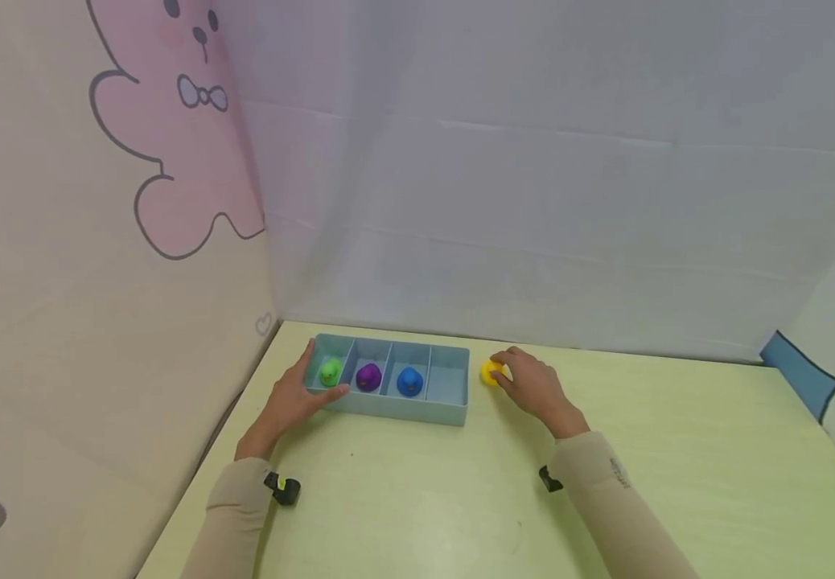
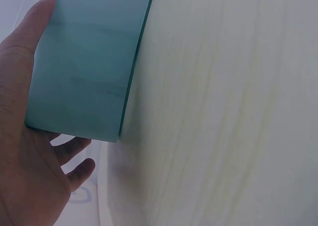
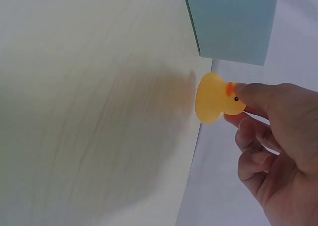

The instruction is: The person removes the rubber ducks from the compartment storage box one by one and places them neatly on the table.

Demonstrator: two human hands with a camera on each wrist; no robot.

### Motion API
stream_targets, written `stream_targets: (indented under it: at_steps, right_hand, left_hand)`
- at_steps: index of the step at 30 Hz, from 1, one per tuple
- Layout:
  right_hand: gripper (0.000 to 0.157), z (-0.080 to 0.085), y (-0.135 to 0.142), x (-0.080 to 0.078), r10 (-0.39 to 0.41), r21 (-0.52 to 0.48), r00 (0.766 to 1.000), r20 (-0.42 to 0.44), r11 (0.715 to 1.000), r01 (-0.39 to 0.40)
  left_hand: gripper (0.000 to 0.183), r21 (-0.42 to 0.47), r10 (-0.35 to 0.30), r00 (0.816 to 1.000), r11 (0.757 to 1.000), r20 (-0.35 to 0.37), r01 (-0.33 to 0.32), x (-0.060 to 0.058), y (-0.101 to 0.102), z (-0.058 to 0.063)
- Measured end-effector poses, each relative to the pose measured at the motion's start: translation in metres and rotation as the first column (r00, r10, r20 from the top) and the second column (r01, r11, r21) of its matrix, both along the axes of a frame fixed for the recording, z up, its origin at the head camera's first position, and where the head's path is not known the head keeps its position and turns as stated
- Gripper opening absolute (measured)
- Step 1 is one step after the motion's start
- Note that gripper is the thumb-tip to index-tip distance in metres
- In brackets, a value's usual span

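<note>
A pale blue divided tray (image 1: 396, 408) stands near the table's back edge. Its compartments from the left hold a green rubber duck (image 1: 330, 371), a purple one (image 1: 368, 377) and a blue one (image 1: 410, 382); the rightmost is bare. My left hand (image 1: 294, 400) holds the tray's left end, thumb along the front wall (image 2: 89, 62), other fingers round the end and partly hidden. Just right of the tray, my right hand (image 1: 533, 388) pinches a yellow rubber duck (image 3: 211, 98) by its head between thumb and fingers. The duck's base faces the table, close over it.
The light wooden table (image 1: 417, 490) reaches to a pale fabric wall (image 1: 533, 201) behind and a printed curtain (image 1: 171, 338) at the left. Small black devices (image 1: 284, 488) are worn at both wrists.
</note>
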State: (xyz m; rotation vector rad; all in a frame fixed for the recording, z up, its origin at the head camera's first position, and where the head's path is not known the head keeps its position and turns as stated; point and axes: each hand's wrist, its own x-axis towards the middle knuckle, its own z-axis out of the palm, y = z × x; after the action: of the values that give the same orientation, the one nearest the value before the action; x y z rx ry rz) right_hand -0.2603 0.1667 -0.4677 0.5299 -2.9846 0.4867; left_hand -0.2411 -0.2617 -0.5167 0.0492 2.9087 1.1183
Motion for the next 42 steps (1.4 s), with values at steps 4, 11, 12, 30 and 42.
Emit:
stream_targets:
  at_steps: [4,11,12,30,42]
  right_hand:
    - [0.034,-0.003,0.0008,-0.0002,-0.001,0.0,1.0,0.006,1.0,0.001]
    - [0.035,-0.0053,0.001,-0.0023,-0.005,0.015,1.0,0.02,1.0,0.005]
    - [0.035,-0.0054,0.0009,-0.0027,-0.003,0.016,1.0,0.023,1.0,0.003]
    - [0.038,-0.0061,0.0021,-0.0048,-0.021,0.0,0.997,0.075,1.0,0.021]
    - [0.037,-0.0034,0.0024,-0.0032,-0.011,-0.036,1.0,0.009,0.999,0.011]
  left_hand:
    - [0.121,0.01,0.003,1.0,1.0,-0.011,-0.003,0.0018,0.0002,0.0004]
    - [0.121,0.026,0.006,1.0,1.0,-0.024,-0.005,0.0015,0.0013,0.0004]
    - [0.121,0.031,0.005,1.0,1.0,-0.024,-0.004,0.0014,0.0015,0.0004]
    - [0.12,0.023,0.003,1.0,1.0,-0.013,-0.003,-0.0003,0.004,0.0025]
    - [0.121,0.008,0.013,1.0,1.0,-0.005,-0.013,0.0019,0.0016,0.0016]
